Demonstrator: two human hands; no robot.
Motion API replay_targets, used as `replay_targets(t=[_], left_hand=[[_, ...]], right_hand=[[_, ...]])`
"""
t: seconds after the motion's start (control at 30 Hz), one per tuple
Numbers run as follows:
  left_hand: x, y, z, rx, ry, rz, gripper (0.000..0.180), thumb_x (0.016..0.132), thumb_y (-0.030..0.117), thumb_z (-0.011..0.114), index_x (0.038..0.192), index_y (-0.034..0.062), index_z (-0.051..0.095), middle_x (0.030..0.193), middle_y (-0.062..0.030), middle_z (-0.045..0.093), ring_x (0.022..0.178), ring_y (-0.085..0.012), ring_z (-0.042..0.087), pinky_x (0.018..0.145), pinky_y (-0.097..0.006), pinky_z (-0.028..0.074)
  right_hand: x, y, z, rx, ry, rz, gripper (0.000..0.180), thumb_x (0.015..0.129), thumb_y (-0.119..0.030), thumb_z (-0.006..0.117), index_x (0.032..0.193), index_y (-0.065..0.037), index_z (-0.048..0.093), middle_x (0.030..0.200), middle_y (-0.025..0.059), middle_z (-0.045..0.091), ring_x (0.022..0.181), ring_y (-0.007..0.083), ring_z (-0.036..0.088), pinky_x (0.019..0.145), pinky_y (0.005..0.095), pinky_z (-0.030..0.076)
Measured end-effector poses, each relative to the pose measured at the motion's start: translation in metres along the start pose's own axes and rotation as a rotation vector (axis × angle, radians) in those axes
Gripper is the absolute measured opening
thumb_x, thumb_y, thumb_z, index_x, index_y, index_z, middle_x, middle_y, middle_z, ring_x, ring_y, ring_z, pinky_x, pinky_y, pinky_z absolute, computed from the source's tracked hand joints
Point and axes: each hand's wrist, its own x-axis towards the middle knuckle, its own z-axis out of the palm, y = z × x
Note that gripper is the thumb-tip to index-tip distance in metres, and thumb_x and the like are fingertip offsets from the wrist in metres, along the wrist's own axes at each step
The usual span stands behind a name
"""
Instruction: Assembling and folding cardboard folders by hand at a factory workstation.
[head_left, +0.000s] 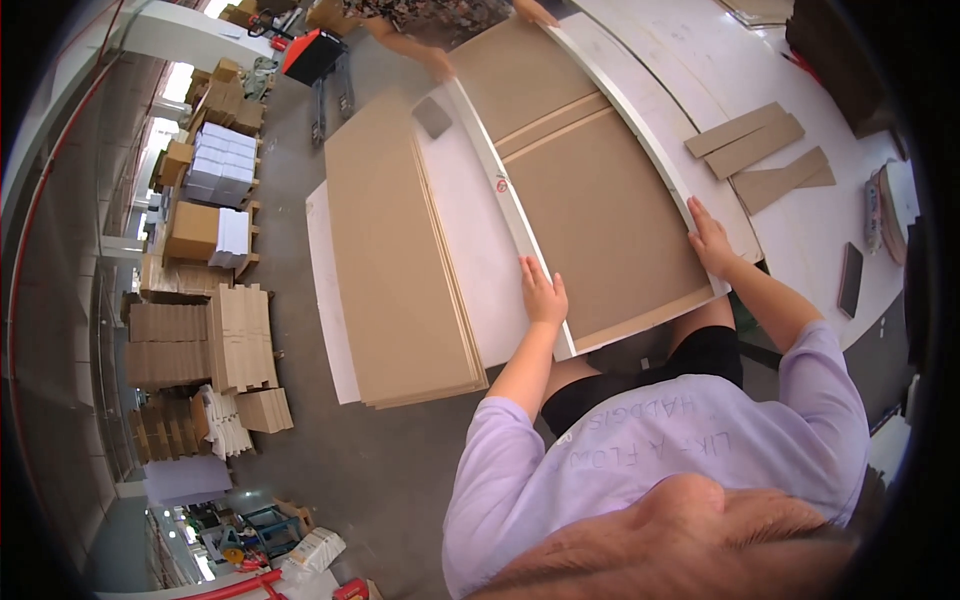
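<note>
We are listing one large brown cardboard panel (610,205) with two long white side walls (505,205), lying on a white table (462,180) at its near edge. We are resting our left hand (543,297) against the left wall and our right hand (711,240) against the right, the fingers of both extending straight, closing around nothing. Outward, we are noting a co-worker's hands (436,63) touching the walls' far ends, a stack of flat brown cardboard sheets (385,250) leftward, and loose brown cardboard strips (745,132) rightward.

The panel (605,215) looks matt cardboard, the tabletop (795,255) smooth
</note>
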Motion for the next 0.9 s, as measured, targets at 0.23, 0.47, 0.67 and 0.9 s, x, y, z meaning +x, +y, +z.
replay_targets(t=[0.23, 0.47, 0.67, 0.9], left_hand=[[-0.002, -0.017, -0.009, -0.215, -0.047, 0.038, 0.072, 0.094, 0.027, 0.053, 0.15, 0.0009, 0.016, 0.155, -0.0261, 0.013, 0.143, -0.0416, 0.017, 0.116, -0.045, 0.019], [-0.038, -0.026, -0.037, -0.595, 0.034, -0.184, 0.071, 0.098, 0.032, 0.047, 0.152, 0.0044, 0.01, 0.158, -0.0205, 0.009, 0.146, -0.0376, 0.002, 0.117, -0.047, 0.007], [-0.053, 0.039, -0.058, -0.199, 0.035, 0.28, 0.072, 0.092, 0.028, 0.058, 0.15, 0.0054, 0.021, 0.153, -0.0224, 0.023, 0.143, -0.0392, 0.02, 0.116, -0.047, 0.017], [-0.115, 0.03, -0.076, 0.105, -0.274, 0.209, 0.073, 0.084, 0.031, 0.065, 0.146, 0.0116, 0.033, 0.147, -0.0139, 0.04, 0.139, -0.0324, 0.032, 0.11, -0.057, 0.025]], right_hand=[[0.0, -0.061, 0.005, -0.463, -0.082, 0.153, 0.065, 0.09, -0.014, 0.048, 0.15, -0.011, 0.024, 0.156, 0.0128, 0.021, 0.143, 0.0315, 0.023, 0.113, 0.0523, 0.023], [0.003, -0.09, -0.021, -0.425, -0.147, 0.214, 0.078, 0.086, -0.044, 0.057, 0.15, -0.014, 0.024, 0.157, 0.0093, 0.02, 0.144, 0.0303, 0.019, 0.113, 0.0555, 0.019], [-0.003, -0.082, -0.016, -0.484, -0.151, 0.209, 0.08, 0.086, -0.048, 0.056, 0.152, -0.018, 0.022, 0.158, 0.0073, 0.018, 0.145, 0.0295, 0.016, 0.114, 0.0562, 0.016], [-0.076, -0.083, 0.01, -0.292, -0.26, -0.577, 0.04, 0.079, -0.035, 0.068, 0.115, -0.017, 0.058, 0.117, 0.0043, 0.053, 0.113, 0.0258, 0.048, 0.093, 0.0452, 0.037]])
